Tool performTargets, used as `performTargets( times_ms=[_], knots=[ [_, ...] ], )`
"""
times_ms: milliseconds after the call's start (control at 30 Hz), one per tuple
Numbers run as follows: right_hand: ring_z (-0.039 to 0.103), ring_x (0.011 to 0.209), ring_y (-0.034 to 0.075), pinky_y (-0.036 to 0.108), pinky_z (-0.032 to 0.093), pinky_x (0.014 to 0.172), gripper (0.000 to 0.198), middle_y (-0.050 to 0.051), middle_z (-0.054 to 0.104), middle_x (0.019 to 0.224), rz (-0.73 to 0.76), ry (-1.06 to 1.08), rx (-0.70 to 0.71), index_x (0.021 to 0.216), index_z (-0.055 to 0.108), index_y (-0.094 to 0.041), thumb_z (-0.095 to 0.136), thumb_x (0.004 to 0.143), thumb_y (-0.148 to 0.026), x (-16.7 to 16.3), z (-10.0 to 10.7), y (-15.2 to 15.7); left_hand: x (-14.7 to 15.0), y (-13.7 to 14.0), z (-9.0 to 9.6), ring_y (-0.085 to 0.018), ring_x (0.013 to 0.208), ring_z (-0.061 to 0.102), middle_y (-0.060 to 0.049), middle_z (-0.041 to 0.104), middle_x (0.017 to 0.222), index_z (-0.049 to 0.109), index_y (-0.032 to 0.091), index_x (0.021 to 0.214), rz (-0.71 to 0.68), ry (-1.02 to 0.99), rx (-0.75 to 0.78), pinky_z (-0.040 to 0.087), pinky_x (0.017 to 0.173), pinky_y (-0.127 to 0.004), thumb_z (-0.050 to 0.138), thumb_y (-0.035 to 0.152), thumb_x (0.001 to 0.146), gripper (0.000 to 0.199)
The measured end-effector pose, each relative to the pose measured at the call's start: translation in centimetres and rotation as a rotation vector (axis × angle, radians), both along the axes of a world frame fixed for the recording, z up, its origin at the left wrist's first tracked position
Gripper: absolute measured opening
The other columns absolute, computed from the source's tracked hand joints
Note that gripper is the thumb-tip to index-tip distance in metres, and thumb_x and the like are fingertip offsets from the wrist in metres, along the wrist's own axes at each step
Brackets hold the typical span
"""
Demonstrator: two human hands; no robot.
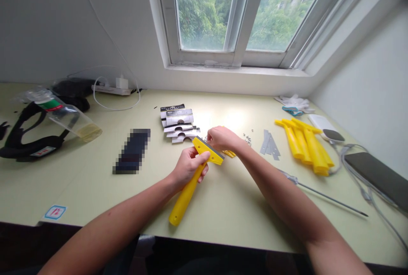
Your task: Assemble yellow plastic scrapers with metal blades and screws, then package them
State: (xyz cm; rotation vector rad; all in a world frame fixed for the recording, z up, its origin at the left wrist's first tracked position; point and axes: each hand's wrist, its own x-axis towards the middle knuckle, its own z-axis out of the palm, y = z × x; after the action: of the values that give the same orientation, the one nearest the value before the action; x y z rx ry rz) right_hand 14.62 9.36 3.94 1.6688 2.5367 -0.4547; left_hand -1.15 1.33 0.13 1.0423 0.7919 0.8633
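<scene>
My left hand [188,165] is closed around the neck of a yellow scraper [186,196], thumb on its wide head. A grey blade strip runs along the head's far edge, and the handle slants down toward the desk's front edge. Just beyond the head, my right hand [221,138] is curled with its fingers together. Its fingertips are partly hidden, so anything they pinch cannot be made out. Small yellow pieces [229,153] lie under the right wrist. Scattered small screws [247,140] and several flat grey blades [270,144] rest to the right.
Several yellow scraper handles [306,145] lie at the right, near a screwdriver [331,198], cables and a dark power bank [378,177]. Small boxes [179,117] are stacked behind my hands. Leftward are a pixelated dark object [133,151], a bottle [68,115] and a black strap [32,149].
</scene>
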Motion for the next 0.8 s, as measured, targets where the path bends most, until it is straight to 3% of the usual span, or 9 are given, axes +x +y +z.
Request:
performTargets(
  times_ms=[167,333,467,667,800],
  knots=[
    [0.057,0.065,0.012,0.021,0.036,0.057,0.018,0.006,0.069,0.08,0.028,0.132,-0.043,0.079,0.069,-0.016,0.054,0.082,-0.027,1.9,2.3,-0.1,0.1,-0.2,0.5,-0.008,0.039,0.044,0.004,0.05,0.054,0.054,0.015,0.086,0.01,0.015,-0.007,0.035,0.032,-0.018,0.066,0.043,0.082,0.031],
    [0.051,0.064,0.009,0.02,0.037,0.057,0.024,0.002,0.064,0.076,0.137,0.477,-0.147,0.085,0.065,-0.015,0.054,0.084,-0.037,2.6,5.2,-2.0,0.3,-0.4,0.2,-0.008,0.038,0.044,0.004,0.05,0.053,0.055,0.014,0.088,0.021,0.01,0.002,0.036,0.031,-0.019,0.067,0.047,0.08,0.036],
    [0.05,0.063,0.008,0.02,0.035,0.057,0.014,0.0,0.064,0.075,0.181,0.412,-0.127,0.078,0.067,-0.017,0.057,0.081,-0.026,0.9,5.1,-3.4,0.3,-0.5,0.0,-0.008,0.034,0.042,0.004,0.049,0.048,0.053,0.015,0.085,0.02,0.022,0.016,0.035,0.031,-0.02,0.066,0.048,0.081,0.036],
    [0.053,0.07,0.008,0.021,0.037,0.065,0.011,0.0,0.063,0.079,0.187,0.432,0.028,0.08,0.068,-0.018,0.059,0.082,-0.024,0.1,4.3,-3.2,0.2,-0.5,0.2,-0.008,0.032,0.041,0.006,0.049,0.046,0.051,0.016,0.087,0.0,0.02,0.009,0.034,0.032,-0.019,0.064,0.044,0.084,0.032],
    [0.049,0.07,0.009,0.021,0.037,0.062,0.011,0.0,0.057,0.079,0.158,0.481,-0.036,0.084,0.061,-0.018,0.061,0.079,-0.028,0.3,3.7,-3.1,0.1,-0.6,0.2,-0.009,0.033,0.043,0.005,0.049,0.046,0.051,0.016,0.087,-0.013,0.036,0.011,0.034,0.032,-0.019,0.064,0.044,0.084,0.031]
  ],
)
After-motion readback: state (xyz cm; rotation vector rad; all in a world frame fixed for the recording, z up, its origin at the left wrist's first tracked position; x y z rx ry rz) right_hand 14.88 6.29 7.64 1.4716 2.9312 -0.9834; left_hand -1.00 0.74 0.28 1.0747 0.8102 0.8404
